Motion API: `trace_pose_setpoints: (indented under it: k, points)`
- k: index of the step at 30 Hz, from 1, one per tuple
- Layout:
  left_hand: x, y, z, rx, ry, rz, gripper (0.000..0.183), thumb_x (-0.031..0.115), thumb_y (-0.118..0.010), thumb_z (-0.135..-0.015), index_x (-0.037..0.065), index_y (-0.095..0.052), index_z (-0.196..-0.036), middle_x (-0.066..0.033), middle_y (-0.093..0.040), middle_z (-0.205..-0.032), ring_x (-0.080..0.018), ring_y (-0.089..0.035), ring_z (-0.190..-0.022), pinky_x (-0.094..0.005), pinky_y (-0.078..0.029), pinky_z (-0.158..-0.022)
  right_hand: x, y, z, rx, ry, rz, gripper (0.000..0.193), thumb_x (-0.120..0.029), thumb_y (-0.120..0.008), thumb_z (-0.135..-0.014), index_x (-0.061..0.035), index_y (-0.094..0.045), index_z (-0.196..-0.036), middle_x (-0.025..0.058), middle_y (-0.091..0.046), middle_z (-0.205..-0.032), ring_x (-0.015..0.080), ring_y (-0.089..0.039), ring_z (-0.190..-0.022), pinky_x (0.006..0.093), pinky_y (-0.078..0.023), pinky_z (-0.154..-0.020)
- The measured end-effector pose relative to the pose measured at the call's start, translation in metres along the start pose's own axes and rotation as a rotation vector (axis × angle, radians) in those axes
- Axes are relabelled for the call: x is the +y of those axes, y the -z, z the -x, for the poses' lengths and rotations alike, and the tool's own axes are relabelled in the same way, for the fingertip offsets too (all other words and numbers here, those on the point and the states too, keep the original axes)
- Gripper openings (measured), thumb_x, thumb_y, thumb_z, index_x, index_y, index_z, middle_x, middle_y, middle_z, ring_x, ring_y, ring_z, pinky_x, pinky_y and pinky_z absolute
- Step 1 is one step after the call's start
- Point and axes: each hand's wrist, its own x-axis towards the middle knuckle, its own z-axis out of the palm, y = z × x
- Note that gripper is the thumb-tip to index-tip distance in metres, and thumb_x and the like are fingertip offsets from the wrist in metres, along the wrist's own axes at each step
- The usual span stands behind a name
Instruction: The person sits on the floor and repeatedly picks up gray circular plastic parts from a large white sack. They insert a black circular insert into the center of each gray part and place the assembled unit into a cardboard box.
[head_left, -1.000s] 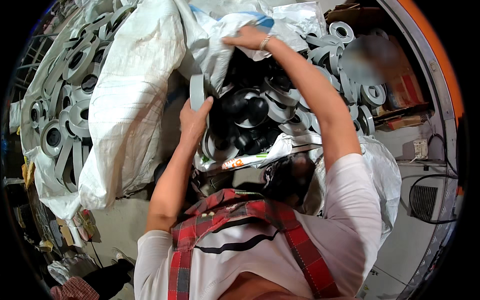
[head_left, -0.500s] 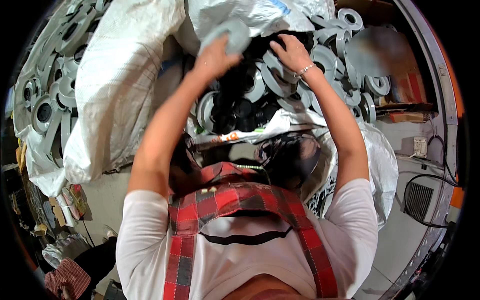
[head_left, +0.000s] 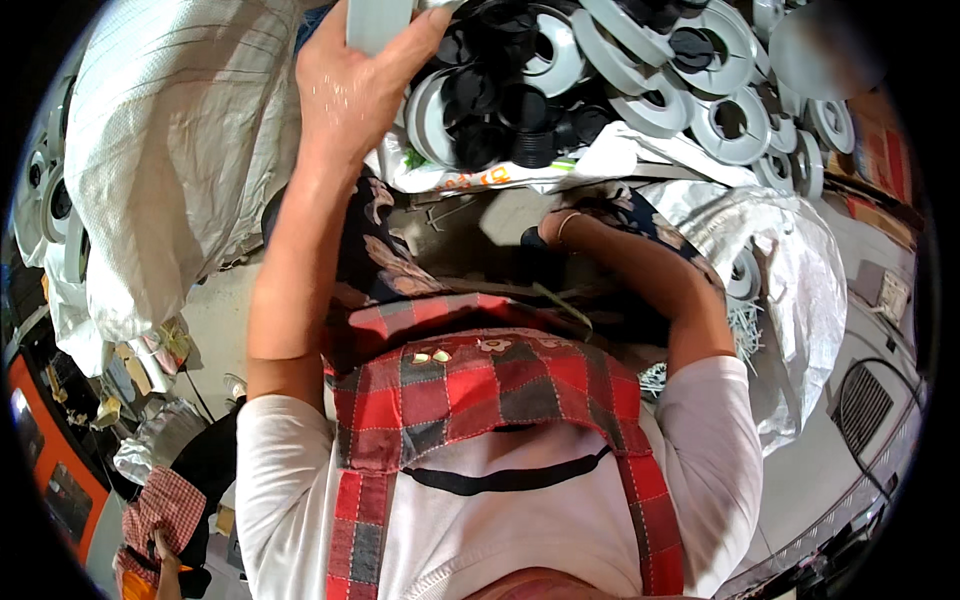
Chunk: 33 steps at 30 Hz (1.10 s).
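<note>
My left hand (head_left: 350,90) is raised at the top of the view, fingers closed on a flat grey-white reel (head_left: 380,20) whose upper part is cut off by the frame edge. Just right of it lies a pile of white reels (head_left: 650,100) and black round cores (head_left: 500,120) in an open white sack. My right hand (head_left: 540,237) is low, by my lap under the sack's rim, with a thin bracelet on the wrist. Its fingers are hidden in shadow, so what it holds cannot be seen.
A big white woven sack (head_left: 170,150) bulges on the left. A clear plastic bag (head_left: 800,280) with more reels stands on the right. My red checked apron (head_left: 480,400) fills the middle. A vent grille (head_left: 860,405) sits at lower right, and clutter with checked cloth (head_left: 150,500) at lower left.
My right hand has dropped from the pile of reels down to my lap. My left hand stays raised with the reel, now nearer the top edge.
</note>
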Motion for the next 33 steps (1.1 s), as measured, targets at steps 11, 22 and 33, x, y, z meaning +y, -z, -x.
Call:
trace_pose_setpoints:
  k: [11, 22, 33]
  points:
    - [-0.041, -0.004, -0.006, 0.094, -0.04, 0.041, 0.055, 0.024, -0.073, -0.072, 0.0, -0.053, -0.118, -0.0145, -0.062, -0.102, -0.0177, -0.059, -0.093, -0.0359, -0.048, -0.081, -0.024, -0.013, -0.074, 0.552, 0.077, 0.169, 0.035, -0.015, -0.052, -0.084, -0.0063, -0.049, -0.118, 0.0216, -0.058, -0.104, 0.0386, -0.058, -0.096, 0.0542, -0.048, -0.076]
    - [-0.028, -0.025, -0.009, 0.125, -0.346, -0.127, 0.062, 0.021, -0.072, -0.07, -0.005, -0.048, -0.121, -0.0214, -0.06, -0.104, -0.0276, -0.061, -0.094, -0.0342, -0.047, -0.08, -0.029, 0.034, -0.03, 0.395, 0.238, -0.101, 0.039, -0.014, -0.056, -0.078, -0.01, -0.05, -0.117, 0.0205, -0.06, -0.1, 0.0389, -0.06, -0.087, 0.049, -0.049, -0.075]
    - [0.102, 0.167, -0.013, 0.511, -0.649, -0.365, 0.062, 0.022, -0.073, -0.066, -0.003, -0.049, -0.118, -0.0219, -0.057, -0.099, -0.0352, -0.056, -0.093, -0.0398, -0.045, -0.08, -0.087, 0.106, 0.242, 1.449, 0.089, -0.597, 0.037, -0.008, -0.059, -0.078, -0.0057, -0.05, -0.114, 0.0204, -0.061, -0.094, 0.0368, -0.061, -0.083, 0.0405, -0.048, -0.074]
